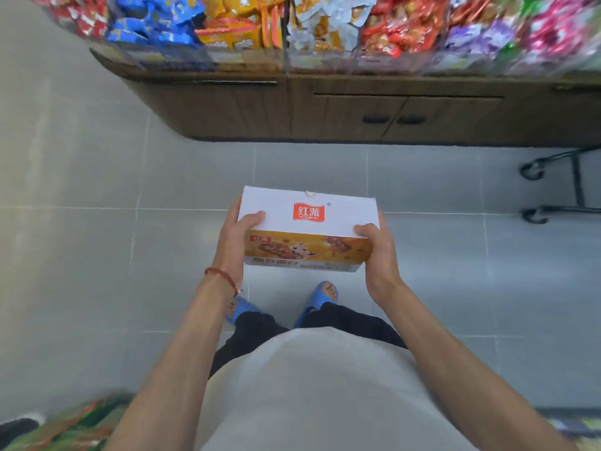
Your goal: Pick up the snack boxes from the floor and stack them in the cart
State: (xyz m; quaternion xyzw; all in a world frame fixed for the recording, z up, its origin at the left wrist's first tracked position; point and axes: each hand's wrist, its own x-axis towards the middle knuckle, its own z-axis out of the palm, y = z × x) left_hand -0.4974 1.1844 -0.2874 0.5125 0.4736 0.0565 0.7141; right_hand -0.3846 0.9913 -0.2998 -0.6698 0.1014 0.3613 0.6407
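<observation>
I hold one snack box (309, 222) in front of me at about waist height, above the grey tiled floor. Its top is white with a red logo and its front side is orange with pictures of snacks. My left hand (237, 237) grips its left end, thumb on the top. Gripping the right end the same way is my right hand (374, 252). Only the lower frame and two wheels of the cart (553, 190) show, at the right edge of the view. No other box lies on the visible floor.
A brown wooden cabinet (325, 112) with doors runs across the far side, topped by bins of colourful snack packets (292, 27). More packets show blurred at the bottom left corner (65, 424). My feet in blue sandals (318, 301) stand under the box.
</observation>
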